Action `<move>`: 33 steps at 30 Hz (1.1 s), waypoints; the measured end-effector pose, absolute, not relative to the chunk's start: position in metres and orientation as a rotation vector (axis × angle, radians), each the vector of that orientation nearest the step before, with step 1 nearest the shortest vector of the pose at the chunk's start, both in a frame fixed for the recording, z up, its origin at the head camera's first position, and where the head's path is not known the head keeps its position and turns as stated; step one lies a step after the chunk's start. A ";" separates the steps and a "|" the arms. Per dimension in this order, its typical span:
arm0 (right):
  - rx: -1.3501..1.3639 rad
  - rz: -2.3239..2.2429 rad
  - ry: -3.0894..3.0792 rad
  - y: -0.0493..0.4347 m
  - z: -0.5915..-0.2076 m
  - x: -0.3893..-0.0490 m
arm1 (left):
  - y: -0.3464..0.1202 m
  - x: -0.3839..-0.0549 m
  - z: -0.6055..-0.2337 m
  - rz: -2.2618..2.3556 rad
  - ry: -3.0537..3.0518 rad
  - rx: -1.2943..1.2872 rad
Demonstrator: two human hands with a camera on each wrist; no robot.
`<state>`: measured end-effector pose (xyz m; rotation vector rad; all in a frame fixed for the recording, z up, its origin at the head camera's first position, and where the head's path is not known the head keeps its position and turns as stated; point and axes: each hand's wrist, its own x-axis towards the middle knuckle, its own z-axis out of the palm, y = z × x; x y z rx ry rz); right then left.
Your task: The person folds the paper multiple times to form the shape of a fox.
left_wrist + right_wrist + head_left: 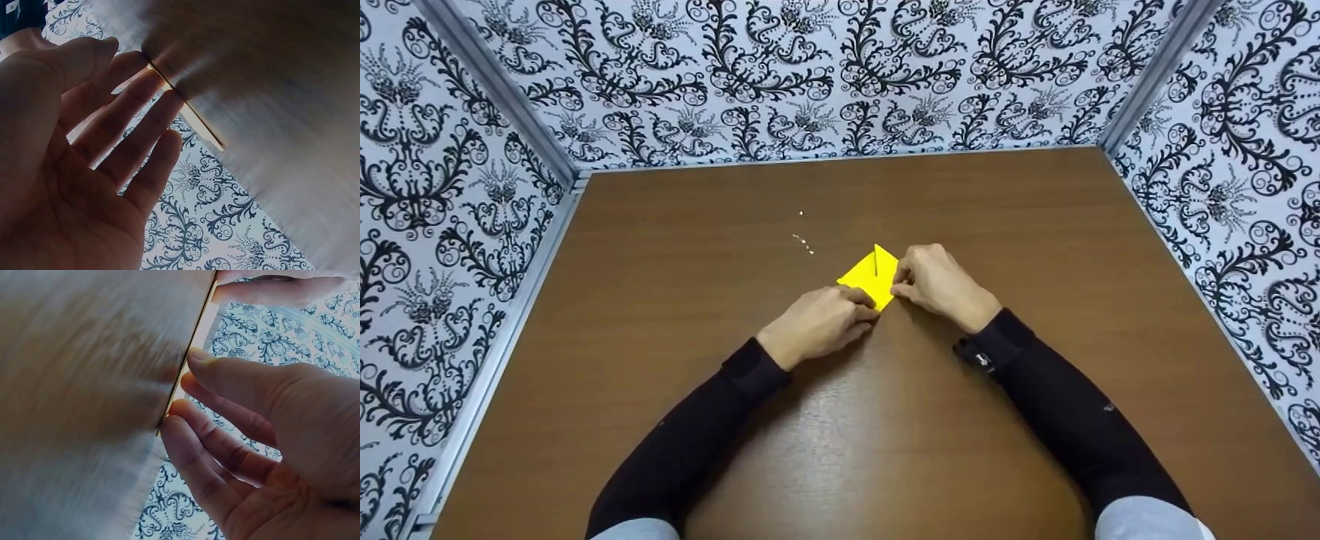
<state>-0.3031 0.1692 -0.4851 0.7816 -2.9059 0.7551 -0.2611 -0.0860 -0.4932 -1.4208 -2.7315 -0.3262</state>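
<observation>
A small yellow piece of folded paper lies on the brown table, turned corner-up, with a dark slit or fold line running down from its top corner. My left hand rests its fingertips on the paper's lower left edge; in the left wrist view the left hand has its fingers extended and its thumb apart. At the right corner, my right hand holds the edge between bent fingers and thumb. From the right wrist, the right hand shows thumb and fingertips along the thin paper edge.
Several tiny pale scraps lie on the table left of and beyond the paper. White walls with black scrollwork and grey metal posts enclose the table at the back and sides.
</observation>
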 end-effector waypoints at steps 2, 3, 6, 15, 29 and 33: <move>0.802 0.746 -2.899 0.168 -0.484 -0.301 | -0.085 -0.261 -0.493 -0.315 -2.719 -1.423; 0.812 0.742 -2.896 0.167 -0.484 -0.300 | -0.085 -0.261 -0.493 -0.308 -2.712 -1.423; 0.825 0.728 -2.890 0.164 -0.484 -0.297 | -0.084 -0.261 -0.492 -0.293 -2.691 -1.422; 0.818 0.700 -2.906 0.161 -0.484 -0.295 | -0.084 -0.258 -0.495 -0.286 -2.720 -1.398; 0.784 0.687 -2.937 0.158 -0.484 -0.297 | -0.089 -0.263 -0.494 -0.394 -2.746 -1.294; 0.782 0.679 -2.930 0.158 -0.485 -0.296 | -0.090 -0.267 -0.494 -0.404 -2.740 -1.298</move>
